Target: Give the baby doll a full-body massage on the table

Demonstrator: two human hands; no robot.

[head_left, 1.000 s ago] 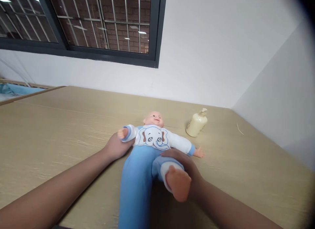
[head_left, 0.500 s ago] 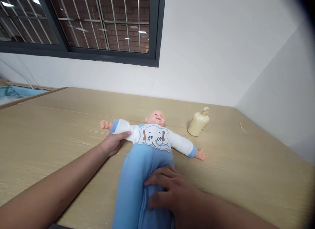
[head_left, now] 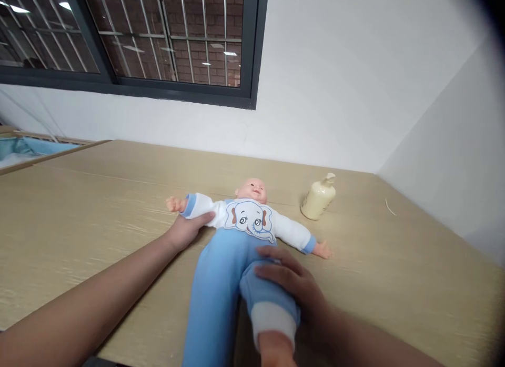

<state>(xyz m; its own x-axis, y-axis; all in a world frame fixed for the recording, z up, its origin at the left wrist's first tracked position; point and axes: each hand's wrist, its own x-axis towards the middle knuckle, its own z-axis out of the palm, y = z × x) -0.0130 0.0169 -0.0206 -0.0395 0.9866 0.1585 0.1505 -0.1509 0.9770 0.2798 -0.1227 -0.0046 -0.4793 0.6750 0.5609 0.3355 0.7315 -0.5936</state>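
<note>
A baby doll (head_left: 232, 251) in a white top with an elephant patch and blue trousers lies face up, arms spread. My left hand (head_left: 189, 230) is wrapped round the doll's upper arm at the left, thumb on the white sleeve. Over the bent leg at the right lies my right hand (head_left: 294, 277), its fingers closed round the blue trouser leg above the white cuff. The doll's bare foot points toward me below that cuff. Its other leg stretches straight toward the bottom edge.
A cream pump bottle (head_left: 319, 199) stands on the wooden table (head_left: 374, 261) right of the doll's head. A thin pale strip (head_left: 390, 207) lies farther right. Behind are a wall and a barred window; a blue-lined container (head_left: 35, 147) is at the far left.
My right hand has moved up, and the doll's leg under it is now bent, with its cuff and foot in view. My left hand has stayed on the arm, shifting slightly right.
</note>
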